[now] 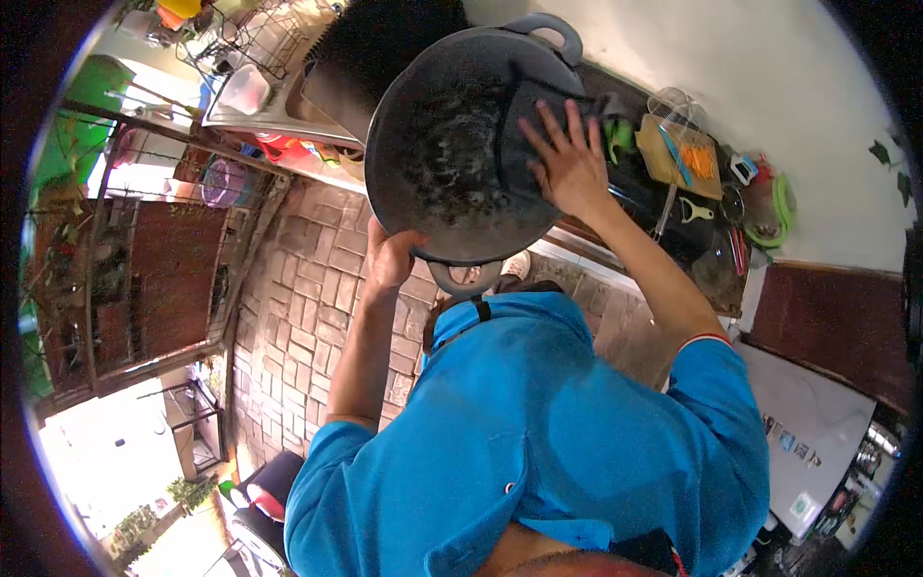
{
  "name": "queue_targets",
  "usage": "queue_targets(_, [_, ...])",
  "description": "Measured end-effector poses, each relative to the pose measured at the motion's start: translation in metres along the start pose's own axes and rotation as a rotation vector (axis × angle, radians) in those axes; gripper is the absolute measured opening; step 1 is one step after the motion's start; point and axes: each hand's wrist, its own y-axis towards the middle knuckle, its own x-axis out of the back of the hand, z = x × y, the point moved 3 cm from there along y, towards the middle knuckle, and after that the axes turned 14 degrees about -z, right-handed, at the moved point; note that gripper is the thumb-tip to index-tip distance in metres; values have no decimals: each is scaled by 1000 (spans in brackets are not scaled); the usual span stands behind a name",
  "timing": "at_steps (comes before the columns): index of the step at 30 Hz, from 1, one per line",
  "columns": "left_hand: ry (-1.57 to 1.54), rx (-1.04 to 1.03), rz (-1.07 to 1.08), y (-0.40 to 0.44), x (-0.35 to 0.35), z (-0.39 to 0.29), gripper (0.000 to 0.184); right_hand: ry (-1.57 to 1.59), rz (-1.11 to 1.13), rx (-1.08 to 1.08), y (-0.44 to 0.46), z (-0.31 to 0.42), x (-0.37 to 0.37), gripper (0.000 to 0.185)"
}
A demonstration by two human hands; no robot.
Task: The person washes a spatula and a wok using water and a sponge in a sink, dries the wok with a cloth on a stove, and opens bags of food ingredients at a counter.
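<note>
A large dark wok [433, 183] with two loop handles is tilted up in front of me, its inside facing the camera. Pale, wet-looking smears mark its inner wall. My left hand [389, 255] is closed around the rim, close to the lower handle [466, 277]. Against the right part of the inside lies my right hand [574, 171], fingers spread and holding nothing that I can see. The upper handle [553, 37] is free of both hands.
To the right, a counter carries a cutting board [663, 159] with orange strips [702, 161], a blue-handled knife [681, 165] and a peeler [696, 211]. A sink edge [306, 101] and dish rack [255, 43] are at upper left. Paving bricks [298, 260] cover the floor.
</note>
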Motion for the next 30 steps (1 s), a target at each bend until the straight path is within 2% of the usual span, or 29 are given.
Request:
queue_targets(1, [4,-5,-10,7,-4,1,45,-105,-93,-24,14,-10,-2,60])
queue_targets(4, [-112,60,-86,22,-18,13,42,-20,-141,-40,45,-9,-17,62])
queue_targets(5, [-132,50,-106,30,-23,18,40,1,-32,4,51,9,-13,64])
queue_targets(6, [-154,43,-130,34,-24,21,38,6,-19,4,44,24,-17,64])
queue_targets(8, [-122,36,-81,51,-23,17,36,281,202,195,34,47,-30,65])
queue_targets(9, [-98,-29,-81,61,-18,19,36,273,204,196,35,45,-28,65])
queue_targets(10, [-68,-84,-85,66,-13,22,37,430,359,125,30,43,-27,65])
queue_targets(11, [-135,24,-83,61,-22,15,38,590,519,48,23,43,-26,65])
queue_targets(12, [-138,35,-85,61,-21,16,38,673,356,43,21,32,-38,67])
queue_targets(14, [-181,84,-71,68,-24,18,41,388,330,-122,31,-5,-57,69])
queue_targets(15, [-193,85,-67,72,-28,18,41,376,333,-119,42,-12,-52,69])
queue_targets(17, [-235,86,-47,76,-32,18,42,230,79,-36,68,-18,-34,72])
queue_targets(20, [-275,42,-17,89,-39,16,42,148,136,63,81,32,-32,72])
queue_targets(22, [-228,124,-10,107,-32,26,43,387,229,89,65,60,-35,73])
queue_targets(23, [-224,151,-3,110,-36,15,42,462,208,127,55,60,-37,70])
queue_targets(27, [-44,184,-24,114,-24,27,40,220,336,140,39,20,-23,70])
queue_targets(30, [-17,229,116,115,-20,29,35,-1,144,-7,47,-31,-28,71])
